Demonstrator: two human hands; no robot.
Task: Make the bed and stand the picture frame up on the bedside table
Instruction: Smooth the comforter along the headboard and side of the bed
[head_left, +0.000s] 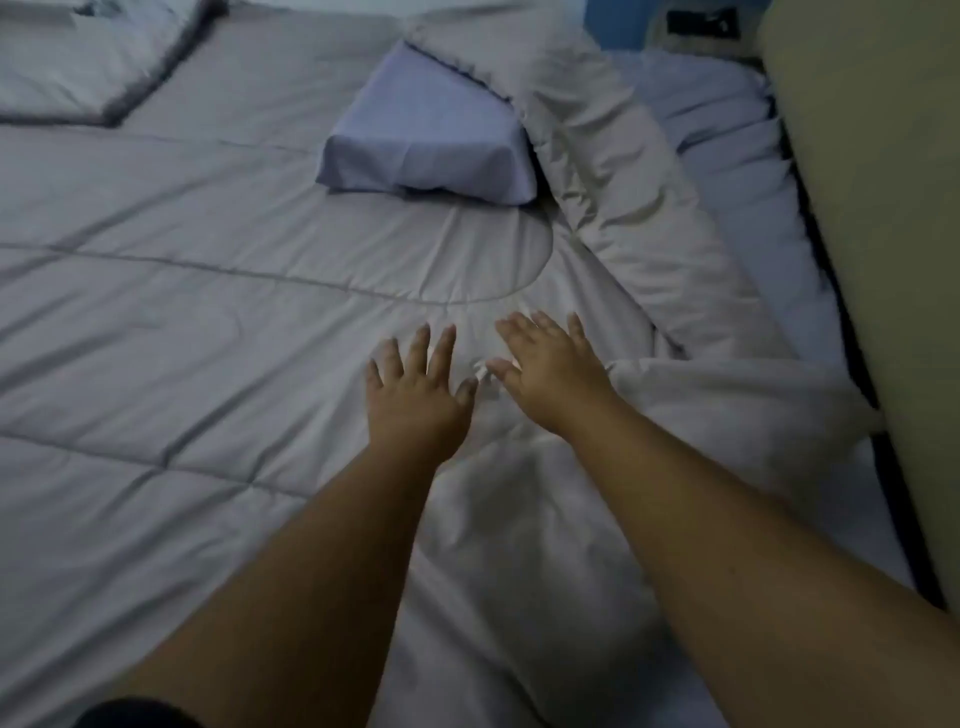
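On comforter (208, 322) | left hand (415, 400), right hand (556, 374) flat, spread | pillow (426, 140) partly hidden

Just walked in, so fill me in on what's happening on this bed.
A person is making the bed. The left hand and right hand are spread open, palms down, over the grey comforter, holding nothing. Its right edge is bunched and folded back off the sheet. A bluish pillow lies ahead.

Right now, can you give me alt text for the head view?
Both hands, left hand and right hand, lie open, fingers spread, on a grey quilted comforter. A lavender wedge-shaped pillow sits beyond them; the comforter's right edge is bunched and rumpled.
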